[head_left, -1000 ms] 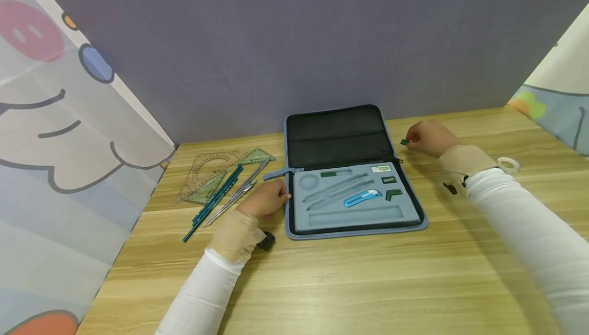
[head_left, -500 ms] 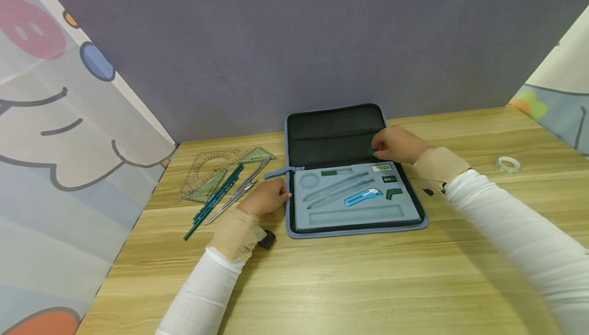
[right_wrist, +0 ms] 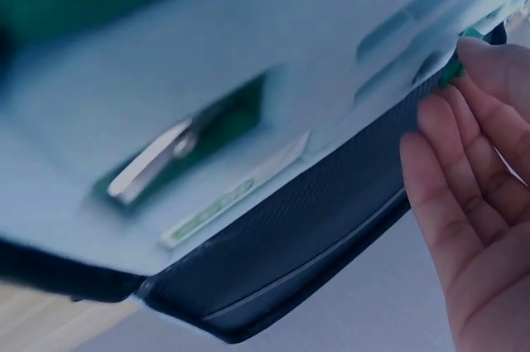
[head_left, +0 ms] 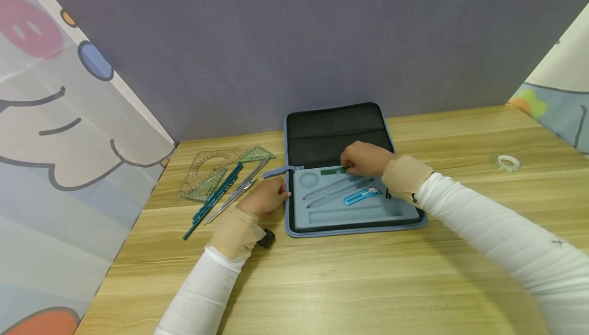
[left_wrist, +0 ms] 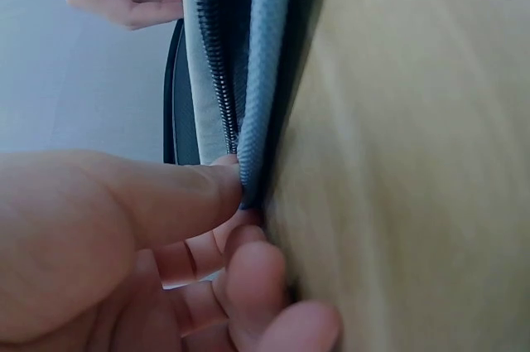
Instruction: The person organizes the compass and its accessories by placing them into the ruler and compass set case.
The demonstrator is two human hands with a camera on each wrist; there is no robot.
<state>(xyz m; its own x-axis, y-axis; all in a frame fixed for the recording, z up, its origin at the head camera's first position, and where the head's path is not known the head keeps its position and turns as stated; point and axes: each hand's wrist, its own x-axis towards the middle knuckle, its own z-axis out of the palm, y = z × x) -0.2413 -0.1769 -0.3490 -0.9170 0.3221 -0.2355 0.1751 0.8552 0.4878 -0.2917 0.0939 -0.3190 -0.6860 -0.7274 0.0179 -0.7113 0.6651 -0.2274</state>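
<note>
Closest to you is the near rim of the zip case (head_left: pixel 356 233), with the grey-blue tray (head_left: pixel 301 215) inside it. At the case's left edge your left hand (head_left: pixel 267 197) pinches the rim between thumb and finger, well apart from the small pieces. About level with it, the blue knife (head_left: pixel 361 196) lies slantwise in the tray, its right end farther from you.

Past the knife, your right hand (head_left: pixel 368 158) reaches in from the right, its fingertips at the tray's far edge. Thumb and fingers pinch the small green piece (head_left: pixel 343 170); the grip hides most of it, so you cannot tell its long axis. Just left of those fingertips, the other green piece (head_left: pixel 329 172) sits in the tray, its length running left to right along that edge. The relation to mind is this: the held piece is to the right of the seated one and roughly in line with it; whether they touch is unclear. Your right hand is clearly the nearer.

Farthest off, the black lid (head_left: pixel 333 125) lies open behind your knuckles
</note>
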